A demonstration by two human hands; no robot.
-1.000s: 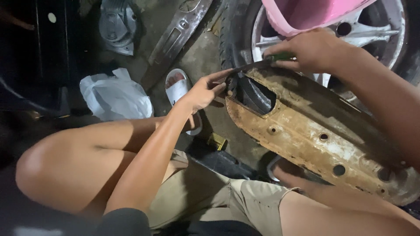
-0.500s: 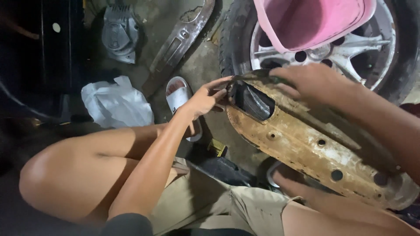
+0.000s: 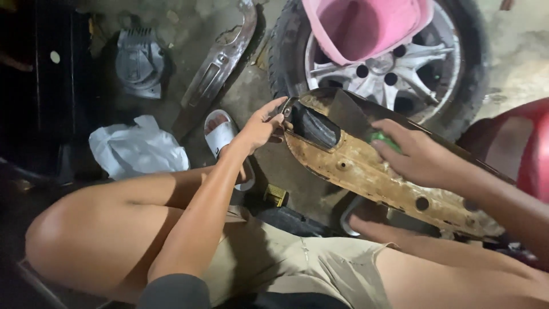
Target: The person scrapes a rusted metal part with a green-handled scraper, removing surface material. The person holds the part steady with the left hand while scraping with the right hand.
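A rusty, mud-caked panel (image 3: 366,171) lies across the person's lap, its near end pinched by the left hand (image 3: 260,129). The right hand (image 3: 414,154) presses a green pad (image 3: 382,139) against it, fingers curled around the pad. Behind stands a wheel (image 3: 394,68) carrying a pink bucket (image 3: 366,26), nothing visible inside. A white sandal (image 3: 220,131), a plastic bag (image 3: 137,149) and a chrome trim piece (image 3: 220,60) lie left.

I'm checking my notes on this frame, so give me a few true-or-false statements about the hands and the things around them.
1. The left hand grips the end of the rusty panel. True.
2. The right hand holds something green against the panel. True.
3. A blue tub sits on the wheel. False: the tub is pink.
4. The white sandal lies on the panel. False: it lies on the ground beside the left wrist.
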